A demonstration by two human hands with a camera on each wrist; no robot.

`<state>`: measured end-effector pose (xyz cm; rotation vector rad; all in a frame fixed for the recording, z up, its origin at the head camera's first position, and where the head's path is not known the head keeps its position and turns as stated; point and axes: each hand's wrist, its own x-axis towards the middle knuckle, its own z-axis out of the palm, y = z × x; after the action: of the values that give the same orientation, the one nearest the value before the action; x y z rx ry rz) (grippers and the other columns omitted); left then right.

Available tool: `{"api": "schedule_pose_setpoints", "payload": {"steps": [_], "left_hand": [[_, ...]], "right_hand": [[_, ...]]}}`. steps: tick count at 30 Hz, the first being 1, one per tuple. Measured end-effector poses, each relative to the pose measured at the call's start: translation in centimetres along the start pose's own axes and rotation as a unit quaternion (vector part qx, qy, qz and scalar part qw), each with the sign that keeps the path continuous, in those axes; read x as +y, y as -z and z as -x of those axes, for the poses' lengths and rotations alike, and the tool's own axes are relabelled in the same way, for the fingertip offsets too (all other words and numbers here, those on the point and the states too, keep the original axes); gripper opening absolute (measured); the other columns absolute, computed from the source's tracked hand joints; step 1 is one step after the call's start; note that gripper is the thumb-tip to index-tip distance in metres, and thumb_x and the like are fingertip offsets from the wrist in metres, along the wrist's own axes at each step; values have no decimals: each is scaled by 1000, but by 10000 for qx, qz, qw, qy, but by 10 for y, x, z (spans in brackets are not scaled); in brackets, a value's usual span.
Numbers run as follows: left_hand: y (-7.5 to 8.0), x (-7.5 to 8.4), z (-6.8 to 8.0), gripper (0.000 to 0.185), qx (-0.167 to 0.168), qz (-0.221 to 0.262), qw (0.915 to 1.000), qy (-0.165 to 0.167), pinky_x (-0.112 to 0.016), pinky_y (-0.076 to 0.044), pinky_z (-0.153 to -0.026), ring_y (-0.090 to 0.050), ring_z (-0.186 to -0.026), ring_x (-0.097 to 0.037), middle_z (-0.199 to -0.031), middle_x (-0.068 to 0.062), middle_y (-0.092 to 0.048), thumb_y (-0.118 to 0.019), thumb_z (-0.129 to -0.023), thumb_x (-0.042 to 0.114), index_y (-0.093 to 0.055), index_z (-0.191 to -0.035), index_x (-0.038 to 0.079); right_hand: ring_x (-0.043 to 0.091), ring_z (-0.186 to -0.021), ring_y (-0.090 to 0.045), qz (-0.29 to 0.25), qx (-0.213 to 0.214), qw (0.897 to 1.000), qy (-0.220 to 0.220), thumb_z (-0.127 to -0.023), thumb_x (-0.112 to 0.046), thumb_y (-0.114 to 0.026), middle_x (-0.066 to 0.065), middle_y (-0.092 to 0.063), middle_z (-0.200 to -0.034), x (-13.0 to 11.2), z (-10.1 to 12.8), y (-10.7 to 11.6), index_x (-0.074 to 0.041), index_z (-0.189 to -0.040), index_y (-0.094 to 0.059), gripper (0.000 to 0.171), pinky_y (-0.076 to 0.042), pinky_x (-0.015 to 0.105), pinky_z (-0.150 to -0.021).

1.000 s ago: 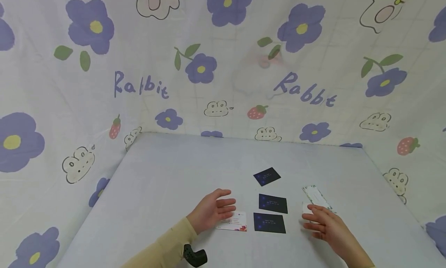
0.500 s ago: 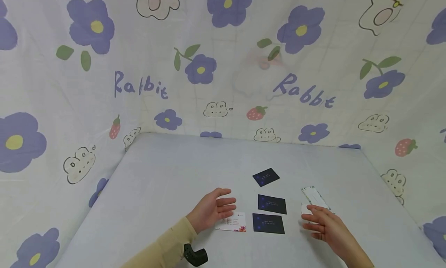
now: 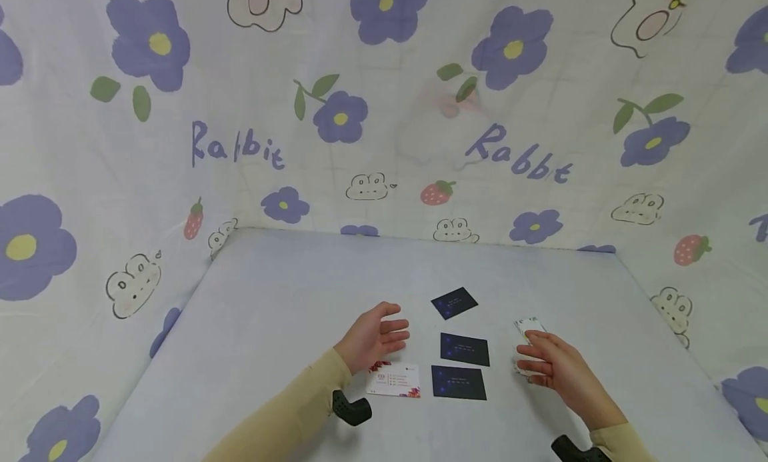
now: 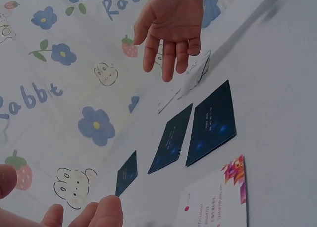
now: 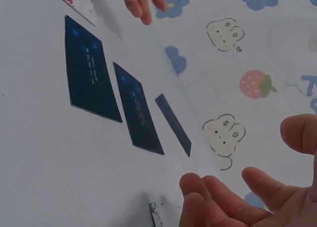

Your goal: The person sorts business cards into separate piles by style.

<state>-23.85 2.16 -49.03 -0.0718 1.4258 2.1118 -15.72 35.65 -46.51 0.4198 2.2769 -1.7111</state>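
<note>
On the pale counter (image 3: pixel 288 302), two bare hands hovered over a small spread of cards.

The left hand (image 3: pixel 373 337) hung relaxed with its fingers loosely spread and nothing in it, just above the far edge of the white card with the red flower corner (image 3: pixel 394 381). The right hand (image 3: pixel 555 365) was over on the right, fingers loosely bent, sitting right over the pale patterned card (image 3: pixel 528 326); couldn't really tell if it was touching that one or just floating above it. Between the hands lay three dark blue cards in a rough line: the near one (image 3: pixel 459 383), the middle one (image 3: pixel 465 349), and the far one (image 3: pixel 454 303), which was turned at an angle. Flowery rabbit cloth (image 3: pixel 240 149) all around the back and sides.
</note>
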Motion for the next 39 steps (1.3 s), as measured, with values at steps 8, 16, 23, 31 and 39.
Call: {"api": "schedule_pose_setpoints", "payload": {"steps": [8,16,23,31,39], "left_hand": [[-11,2,-25,66,134,196,9994,239,-54,-35,-121,-40,-146,-49,-158,-34,-36,-50,-103,34,-30,-158,1],[-16,-1,-34,64,356,70,9989,292,-54,-39,-119,-45,-142,-49,-154,-35,-41,-52,-102,33,-35,-155,0],[-22,-8,-39,64,422,-80,9985,348,-53,-42,-117,-50,-138,-48,-149,-34,-47,-53,-101,33,-39,-153,-1],[-31,-19,-41,63,366,-237,9978,502,-54,-44,-115,-53,-135,-46,-147,-34,-48,-54,-101,32,-39,-153,0],[-36,-26,-46,66,116,-362,9977,558,-54,-44,-115,-57,-131,-44,-145,-33,-51,-56,-100,34,-38,-153,0]], "right_hand": [[12,-105,-69,222,-53,9997,-87,-109,-47,-39,30,-47,-152,-4,-20,-10,3,-156,-24,71,-55,28,-84],[16,-107,-69,327,-41,9994,-137,-109,-44,-39,31,-47,-152,-4,-28,-18,3,-155,-27,67,-52,28,-82],[18,-108,-69,294,21,9993,-219,-108,-44,-42,30,-49,-150,1,-34,-23,2,-153,-31,65,-50,30,-81],[11,-99,-70,188,-40,9996,-217,-108,-43,-44,28,-55,-144,4,-35,-29,2,-152,-33,64,-49,30,-79],[15,-101,-70,205,-72,9997,-123,-108,-40,-43,30,-53,-145,4,-37,-34,2,-152,-34,62,-51,30,-79]]}}
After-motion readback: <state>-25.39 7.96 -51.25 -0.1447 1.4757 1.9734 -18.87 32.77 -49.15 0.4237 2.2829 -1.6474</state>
